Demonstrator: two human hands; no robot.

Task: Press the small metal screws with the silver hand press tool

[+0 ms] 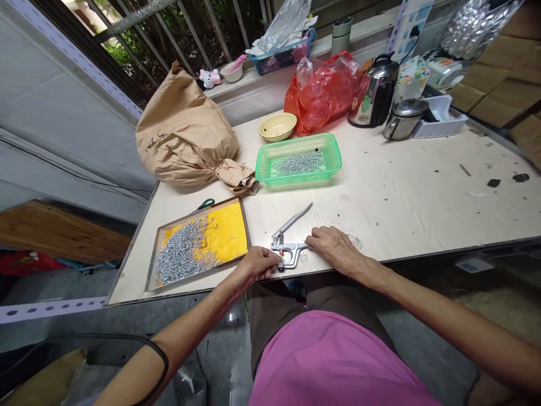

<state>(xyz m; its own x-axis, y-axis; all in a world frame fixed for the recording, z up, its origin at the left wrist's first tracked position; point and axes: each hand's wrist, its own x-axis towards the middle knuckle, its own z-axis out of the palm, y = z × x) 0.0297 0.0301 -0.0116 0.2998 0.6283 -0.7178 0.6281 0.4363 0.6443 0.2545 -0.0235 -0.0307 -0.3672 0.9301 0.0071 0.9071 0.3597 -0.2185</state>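
Observation:
Near the table's front edge lies a pair of grey snap-fastener pliers (291, 248), its upper handle raised and its jaw towards me on the left. My left hand (261, 263) is closed in a pinch right at the jaw, beside a small red part; what the fingertips hold is too small to make out. My right hand (333, 246) has its fingers bent over the end of the pliers' lower handle. Left of my left hand, a shallow tray (246, 228) lined with yellow material holds a heap of small silvery metal pieces (181, 254).
A green plastic basket (298, 141) with more metal pieces stands behind the pliers. Around it are a brown paper sack (186, 135), a yellow bowl (277, 127), a red plastic bag (321, 93) and a kettle (376, 90). Green-handled scissors (206, 203) lie behind the tray.

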